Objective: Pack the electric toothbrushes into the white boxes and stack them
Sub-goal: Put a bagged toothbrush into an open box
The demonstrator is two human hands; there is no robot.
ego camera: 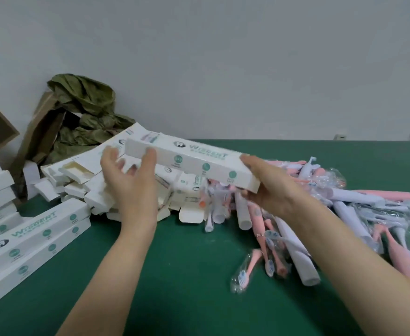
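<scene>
Near edge: both forearms reach in over the green table [179, 275], left arm about straight ahead, right arm angled in from the right.

Near left: stack of closed boxes [29, 241], long sides flush, several layers.

Right: loose pile of toothbrushes [296, 229], pink and white, most in clear wrap, heads pointing every way.

Mid, above the table: white box [191, 163], carried level-ish, right end lower, clear of the table and hanging over the gap between the two piles.
- right hand [269, 192]: wraps the right end, thumb on top, fingers curled under. Firm hold, wrist turned in.
- left hand [131, 187]: at the left end, thumb pressed on the near face, fingertips curled below. Looks like a light pinch, but it's motion-blurred.

Step, my read: box squared up, right end looks closed, and the left end is hidden behind the left hand. Can't tell if a toothbrush is inside.

Next move:
- if empty, free the right hand, keep the left end open, pick one wrapped toothbrush and slide it in lengthwise.
- if loaded, tuck the left flap and carry the box left onto the stack, edges lined up.

Behind the hands: heap of flat boxes [82, 175], flaps open. Past that, a brown carton [41, 132] stuffed with crumpled green paper [85, 110], against the wall.
</scene>
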